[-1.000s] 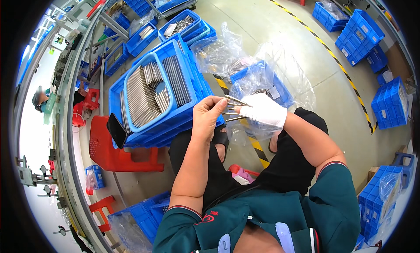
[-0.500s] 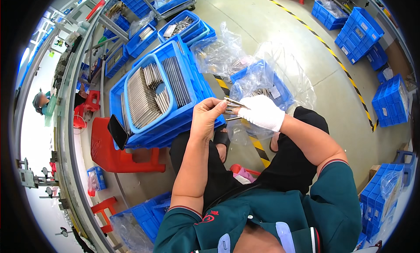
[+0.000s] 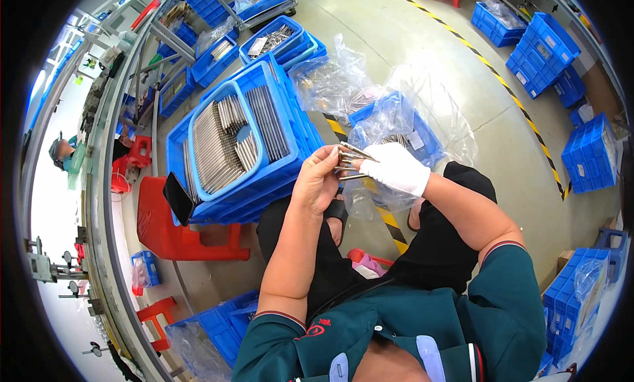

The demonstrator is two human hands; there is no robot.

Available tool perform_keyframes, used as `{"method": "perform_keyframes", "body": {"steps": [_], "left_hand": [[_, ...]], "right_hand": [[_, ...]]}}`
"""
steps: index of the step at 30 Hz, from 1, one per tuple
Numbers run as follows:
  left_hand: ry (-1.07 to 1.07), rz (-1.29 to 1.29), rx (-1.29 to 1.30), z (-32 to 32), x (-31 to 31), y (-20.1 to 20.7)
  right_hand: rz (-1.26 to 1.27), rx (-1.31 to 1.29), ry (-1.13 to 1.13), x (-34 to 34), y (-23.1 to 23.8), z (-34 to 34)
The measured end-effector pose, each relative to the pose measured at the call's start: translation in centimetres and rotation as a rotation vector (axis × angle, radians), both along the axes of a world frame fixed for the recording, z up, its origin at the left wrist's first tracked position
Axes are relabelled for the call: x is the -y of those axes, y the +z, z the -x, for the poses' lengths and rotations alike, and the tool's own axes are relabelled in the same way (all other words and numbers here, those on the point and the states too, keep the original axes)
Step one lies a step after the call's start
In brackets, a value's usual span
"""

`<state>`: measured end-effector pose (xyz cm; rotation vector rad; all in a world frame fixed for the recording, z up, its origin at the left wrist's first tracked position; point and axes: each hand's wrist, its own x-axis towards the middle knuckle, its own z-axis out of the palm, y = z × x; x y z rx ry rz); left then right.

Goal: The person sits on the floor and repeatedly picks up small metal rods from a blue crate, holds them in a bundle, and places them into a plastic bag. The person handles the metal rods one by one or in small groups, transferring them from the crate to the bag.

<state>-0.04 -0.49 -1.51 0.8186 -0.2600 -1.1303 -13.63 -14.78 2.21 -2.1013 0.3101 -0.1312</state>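
Several slim metal rods (image 3: 351,155) are held between my two hands, in front of my knees. My right hand (image 3: 397,169), in a white glove, is closed around them, and their ends stick out to the left. My bare left hand (image 3: 318,177) pinches at those ends with thumb and fingers; part of its grip is hidden. Just left of it, a light-blue tray (image 3: 246,106) full of neatly laid metal rods (image 3: 212,151) rests in the top blue crate (image 3: 290,159) of a stack. Darker rods (image 3: 265,123) lie beside the tray in that crate.
Beyond my right hand, a blue crate (image 3: 432,141) with rods is partly covered by clear plastic (image 3: 386,114). A dark phone-like slab (image 3: 177,200) leans at the stack's near corner, above a red stool (image 3: 158,227). More blue crates (image 3: 588,154) stand at right.
My left hand has shifted slightly right along the rods, and its fingers have changed position. The rod ends have tilted and spread a little. My right hand stays nearly still.
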Motion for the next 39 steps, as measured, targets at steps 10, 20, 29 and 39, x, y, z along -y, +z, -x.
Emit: {"method": "perform_keyframes", "body": {"steps": [10, 20, 29, 39], "left_hand": [[0.028, 0.052, 0.006, 0.8, 0.3, 0.4], [0.168, -0.15, 0.559, 1.5, 0.3, 2.3], [0.246, -0.127, 0.533, 0.3, -0.2, 2.5], [0.044, -0.163, 0.496, -0.3, -0.9, 2.6]], "right_hand": [[-0.031, -0.02, -0.022, -0.2, 0.2, -0.1], [-0.052, -0.074, -0.003, 0.6, -0.7, -0.3], [-0.011, -0.097, 0.093, 0.6, -0.3, 0.2], [0.099, -0.148, 0.169, 0.5, 0.6, 0.3]]}}
